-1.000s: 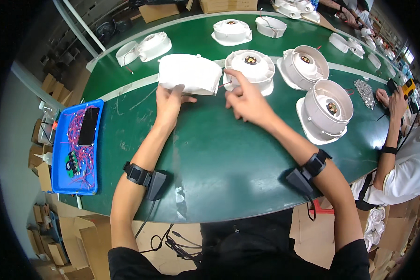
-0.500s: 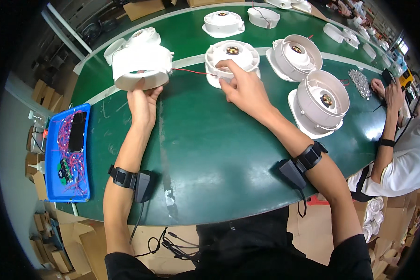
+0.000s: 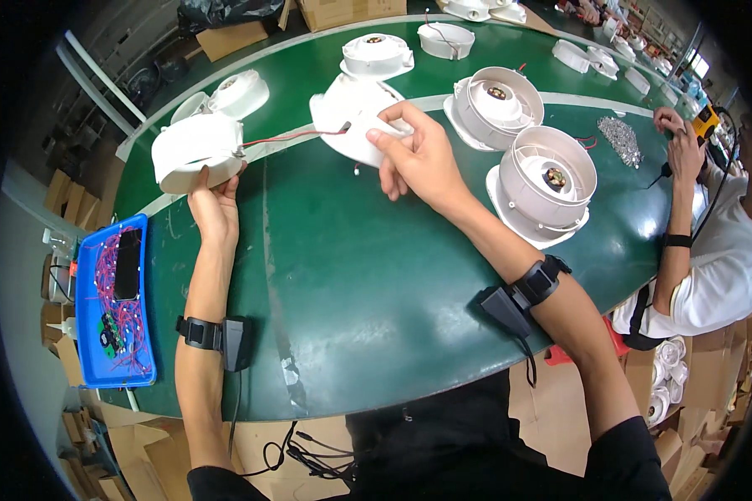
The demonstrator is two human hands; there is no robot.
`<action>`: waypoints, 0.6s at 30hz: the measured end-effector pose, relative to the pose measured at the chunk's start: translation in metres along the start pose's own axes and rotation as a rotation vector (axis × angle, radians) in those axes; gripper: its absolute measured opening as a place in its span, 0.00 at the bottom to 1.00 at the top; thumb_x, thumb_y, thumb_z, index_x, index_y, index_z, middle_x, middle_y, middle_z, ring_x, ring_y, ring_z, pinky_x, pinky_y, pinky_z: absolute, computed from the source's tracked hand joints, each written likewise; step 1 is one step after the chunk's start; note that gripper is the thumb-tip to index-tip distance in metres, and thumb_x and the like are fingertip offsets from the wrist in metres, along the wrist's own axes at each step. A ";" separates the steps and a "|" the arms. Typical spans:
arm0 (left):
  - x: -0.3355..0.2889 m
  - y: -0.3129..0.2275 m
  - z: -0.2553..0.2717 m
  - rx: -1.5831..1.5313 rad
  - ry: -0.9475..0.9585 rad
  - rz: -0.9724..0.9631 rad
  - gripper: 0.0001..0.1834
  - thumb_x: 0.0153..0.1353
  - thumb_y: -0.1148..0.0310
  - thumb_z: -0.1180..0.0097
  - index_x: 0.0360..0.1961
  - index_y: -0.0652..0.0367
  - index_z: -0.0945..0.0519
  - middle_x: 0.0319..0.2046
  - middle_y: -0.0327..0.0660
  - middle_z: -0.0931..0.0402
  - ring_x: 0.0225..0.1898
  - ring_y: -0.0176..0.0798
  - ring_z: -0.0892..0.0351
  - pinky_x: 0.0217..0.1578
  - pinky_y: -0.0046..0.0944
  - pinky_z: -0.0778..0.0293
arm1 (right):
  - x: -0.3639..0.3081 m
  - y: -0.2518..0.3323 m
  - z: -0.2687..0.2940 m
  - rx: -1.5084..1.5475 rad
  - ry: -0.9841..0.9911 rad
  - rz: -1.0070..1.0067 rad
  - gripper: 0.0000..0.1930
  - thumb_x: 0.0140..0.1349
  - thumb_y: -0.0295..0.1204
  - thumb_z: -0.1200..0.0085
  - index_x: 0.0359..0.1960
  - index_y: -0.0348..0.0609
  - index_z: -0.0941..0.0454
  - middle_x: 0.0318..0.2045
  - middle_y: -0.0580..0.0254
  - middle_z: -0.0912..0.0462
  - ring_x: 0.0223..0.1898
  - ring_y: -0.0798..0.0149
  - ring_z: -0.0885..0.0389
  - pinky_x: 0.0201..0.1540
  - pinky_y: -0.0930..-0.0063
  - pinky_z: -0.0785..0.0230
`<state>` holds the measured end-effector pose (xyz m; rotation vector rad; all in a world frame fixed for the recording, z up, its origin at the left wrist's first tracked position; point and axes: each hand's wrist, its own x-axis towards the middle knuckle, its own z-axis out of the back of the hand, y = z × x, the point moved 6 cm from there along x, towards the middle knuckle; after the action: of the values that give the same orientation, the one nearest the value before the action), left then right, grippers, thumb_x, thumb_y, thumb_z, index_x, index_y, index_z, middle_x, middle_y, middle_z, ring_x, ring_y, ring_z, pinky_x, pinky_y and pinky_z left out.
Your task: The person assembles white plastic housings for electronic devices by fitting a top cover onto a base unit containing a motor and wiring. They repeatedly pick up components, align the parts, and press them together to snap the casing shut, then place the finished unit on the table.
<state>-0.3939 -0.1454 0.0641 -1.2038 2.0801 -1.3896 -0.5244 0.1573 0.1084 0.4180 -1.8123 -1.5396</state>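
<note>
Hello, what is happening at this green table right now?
A person holds two white plastic parts above the green table. The left hand lifts a round white housing; the right hand grips a white base piece. A red wire joins them. More white housings wait nearby, and a co-worker's hand works at right.

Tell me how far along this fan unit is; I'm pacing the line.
Looks done: two white housings with motors seated stand at the right. In hand: the left hand lifts a white cover, joined by a red wire to the white base that the right hand holds. Left: cover and base are apart.
</note>
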 end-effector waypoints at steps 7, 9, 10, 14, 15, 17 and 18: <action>-0.010 -0.003 -0.016 -0.001 0.235 0.108 0.22 0.72 0.57 0.58 0.52 0.69 0.31 0.37 0.50 0.22 0.27 0.43 0.21 0.22 0.34 0.31 | -0.001 -0.006 -0.011 0.709 0.233 -0.281 0.09 0.73 0.35 0.54 0.40 0.42 0.29 0.05 0.74 0.40 0.03 0.72 0.43 0.08 0.78 0.51; -0.015 -0.008 -0.028 0.049 0.307 0.137 0.22 0.71 0.56 0.58 0.47 0.69 0.29 0.31 0.48 0.22 0.26 0.41 0.23 0.23 0.35 0.31 | -0.003 -0.019 -0.015 0.841 0.302 -0.360 0.11 0.75 0.35 0.59 0.40 0.43 0.28 0.04 0.75 0.42 0.03 0.72 0.44 0.08 0.77 0.52; -0.021 -0.007 -0.036 0.019 0.264 0.135 0.22 0.71 0.56 0.58 0.46 0.69 0.29 0.31 0.47 0.22 0.26 0.40 0.23 0.23 0.36 0.31 | -0.004 -0.028 -0.013 0.904 0.327 -0.399 0.12 0.76 0.36 0.62 0.40 0.43 0.28 0.04 0.76 0.43 0.03 0.72 0.44 0.08 0.77 0.53; -0.021 -0.001 -0.028 0.004 0.240 0.128 0.20 0.71 0.58 0.57 0.53 0.65 0.30 0.35 0.48 0.23 0.27 0.39 0.24 0.24 0.36 0.31 | -0.005 -0.047 -0.014 0.688 0.289 -0.536 0.16 0.77 0.38 0.66 0.40 0.43 0.28 0.03 0.78 0.46 0.05 0.72 0.44 0.11 0.76 0.51; -0.022 -0.001 -0.034 -0.019 0.361 0.144 0.21 0.71 0.59 0.58 0.57 0.63 0.31 0.38 0.49 0.22 0.28 0.38 0.23 0.25 0.35 0.29 | -0.005 -0.047 -0.013 0.621 0.310 -0.550 0.16 0.76 0.38 0.66 0.36 0.44 0.28 0.04 0.76 0.46 0.06 0.71 0.42 0.13 0.75 0.50; -0.025 0.005 -0.034 0.038 0.334 0.152 0.21 0.71 0.60 0.58 0.58 0.64 0.31 0.44 0.51 0.23 0.36 0.41 0.20 0.33 0.36 0.23 | -0.005 -0.053 -0.010 0.499 0.234 -0.615 0.17 0.75 0.37 0.65 0.32 0.43 0.28 0.04 0.74 0.47 0.07 0.71 0.41 0.13 0.76 0.51; -0.030 0.005 -0.038 0.058 0.318 0.157 0.21 0.71 0.60 0.59 0.58 0.64 0.31 0.48 0.53 0.24 0.40 0.43 0.19 0.39 0.39 0.20 | -0.005 -0.055 -0.009 0.440 0.195 -0.647 0.17 0.75 0.37 0.65 0.31 0.43 0.28 0.05 0.74 0.47 0.07 0.71 0.41 0.13 0.76 0.51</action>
<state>-0.4053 -0.0982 0.0721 -0.8191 2.2672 -1.6394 -0.5258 0.1410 0.0550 1.4262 -1.9539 -1.4042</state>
